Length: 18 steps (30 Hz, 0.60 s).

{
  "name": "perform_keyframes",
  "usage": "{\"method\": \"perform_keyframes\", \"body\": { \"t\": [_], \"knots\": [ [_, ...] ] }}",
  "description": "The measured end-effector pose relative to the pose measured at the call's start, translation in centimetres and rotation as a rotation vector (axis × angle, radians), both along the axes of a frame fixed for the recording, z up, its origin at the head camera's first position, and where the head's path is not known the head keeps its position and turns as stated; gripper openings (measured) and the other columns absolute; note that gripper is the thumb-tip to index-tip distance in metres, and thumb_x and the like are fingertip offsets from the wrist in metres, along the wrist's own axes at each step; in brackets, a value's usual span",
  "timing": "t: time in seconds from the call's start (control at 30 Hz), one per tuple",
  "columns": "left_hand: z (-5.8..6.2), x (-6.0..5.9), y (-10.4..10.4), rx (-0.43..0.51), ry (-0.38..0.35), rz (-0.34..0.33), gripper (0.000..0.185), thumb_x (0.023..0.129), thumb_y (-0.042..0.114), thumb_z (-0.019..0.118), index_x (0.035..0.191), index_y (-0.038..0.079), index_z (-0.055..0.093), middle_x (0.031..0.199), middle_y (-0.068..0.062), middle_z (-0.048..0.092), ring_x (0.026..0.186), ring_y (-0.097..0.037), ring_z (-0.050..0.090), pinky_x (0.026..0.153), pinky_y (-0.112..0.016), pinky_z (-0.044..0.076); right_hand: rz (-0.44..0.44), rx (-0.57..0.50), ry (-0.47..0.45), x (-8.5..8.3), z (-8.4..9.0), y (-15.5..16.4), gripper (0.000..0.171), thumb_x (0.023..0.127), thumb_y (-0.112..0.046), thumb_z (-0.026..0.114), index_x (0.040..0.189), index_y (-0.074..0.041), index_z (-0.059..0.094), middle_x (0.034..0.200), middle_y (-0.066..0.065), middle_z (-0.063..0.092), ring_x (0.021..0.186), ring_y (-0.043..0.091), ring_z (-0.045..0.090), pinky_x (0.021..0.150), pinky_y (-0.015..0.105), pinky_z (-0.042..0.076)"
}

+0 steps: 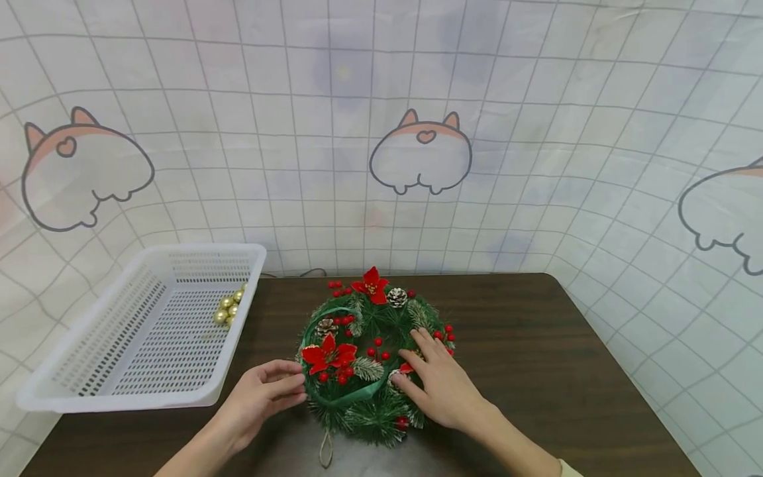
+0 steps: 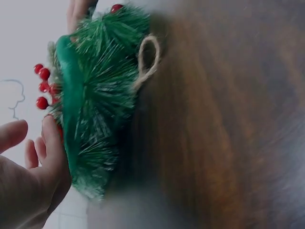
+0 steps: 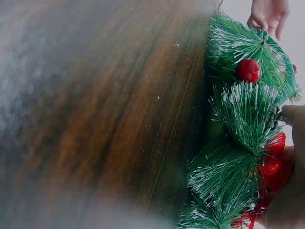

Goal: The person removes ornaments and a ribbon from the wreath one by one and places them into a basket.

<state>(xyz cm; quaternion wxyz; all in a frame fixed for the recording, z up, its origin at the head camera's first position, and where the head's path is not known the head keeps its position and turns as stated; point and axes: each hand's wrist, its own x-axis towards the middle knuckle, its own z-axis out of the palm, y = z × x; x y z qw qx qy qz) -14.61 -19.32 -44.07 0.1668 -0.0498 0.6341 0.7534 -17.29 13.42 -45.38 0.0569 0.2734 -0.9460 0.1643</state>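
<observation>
A green pine wreath (image 1: 372, 358) with red poinsettias, red berries, pine cones and a green ribbon lies flat on a dark wooden table (image 1: 536, 351). My left hand (image 1: 295, 387) touches its left rim beside a red poinsettia (image 1: 328, 356), fingers relaxed. My right hand (image 1: 408, 358) lies on the wreath's right side with fingers spread over the needles. The left wrist view has the wreath (image 2: 95, 109) edge-on, its twine loop (image 2: 147, 59) and the left hand (image 2: 33, 143) against the ribbon. The right wrist view shows frosted needles and a red berry (image 3: 249, 70).
A white perforated plastic basket (image 1: 149, 331) stands at the table's left end, with a few gold baubles (image 1: 229, 308) in its far right corner. A tiled cloth backdrop with cartoon animals rises behind. Bare tabletop lies to the wreath's right.
</observation>
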Motion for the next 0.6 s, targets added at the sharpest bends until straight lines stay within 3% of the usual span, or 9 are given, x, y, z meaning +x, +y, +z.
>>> {"method": "perform_keyframes", "body": {
  "t": [0.37,0.6],
  "knots": [
    [-1.8,0.8,0.7,0.068,-0.109,-0.017,0.033,0.09,0.004,0.066,0.113,-0.008,0.046,0.091,-0.009,0.061,0.091,-0.023,0.066,0.09,-0.041,0.051,-0.006,0.003,-0.001,0.0,0.0,-0.1,0.061,0.098,-0.057,0.038,0.135,-0.012,0.056,0.154,0.016,0.028,0.144,0.028,0.014,0.115,0.046,0.016],
    [-2.8,1.0,1.0,0.085,-0.127,-0.034,0.057,0.092,0.004,0.063,0.13,-0.018,0.027,0.102,-0.014,0.058,0.097,-0.025,0.065,0.091,-0.041,0.05,-0.003,0.007,0.004,-0.1,-0.2,0.0,0.06,0.098,-0.057,0.038,0.135,-0.012,0.056,0.154,0.015,0.028,0.144,0.028,0.014,0.115,0.046,0.016]
  ]
}}
